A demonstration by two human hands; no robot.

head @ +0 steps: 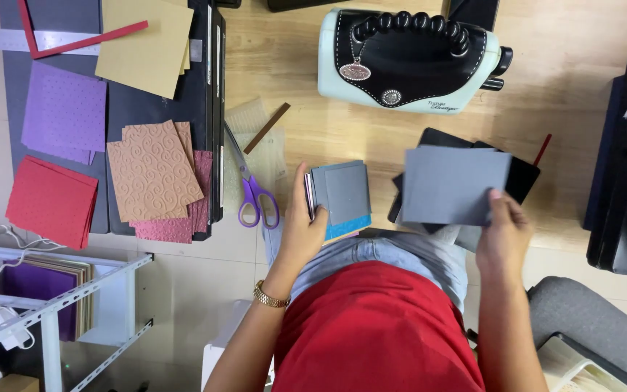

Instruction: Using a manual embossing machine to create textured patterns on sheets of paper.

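Two hands are seen from the head camera, both held above the lap and the near edge of a wooden surface (306, 80). A small stack of grey cards (342, 192), with a blue card at the bottom of it, is gripped by the left hand (300, 229): the grip is closed, with the thumb laid over the stack's left edge and the fingers curled behind it. A gold bracelet (270, 297) is worn on that wrist. A single grey sheet (453, 185) is pinched at its lower right corner by the right hand (503, 239), whose grip is likewise closed on it, thumb on top. The sheet is held just above a loose pile of black cards (522, 178) that lies on the surface, and it is kept apart from the stack in the other hand. Purple-handled scissors (252, 192) lie on the surface just to the left of the left hand, beside some clear embossed sheets. Farther left, on a dark cutting mat (146, 109), several piles of paper are laid out: tan embossed sheets (152, 170) over pink ones, a purple sheet (63, 112), a red stack (52, 202) and a mustard sheet (146, 43), with a metal ruler (9, 40) at the top. A pale green machine with a black beaded handle (408, 58) (shaped rather like a handbag) stands at the far side of the surface.
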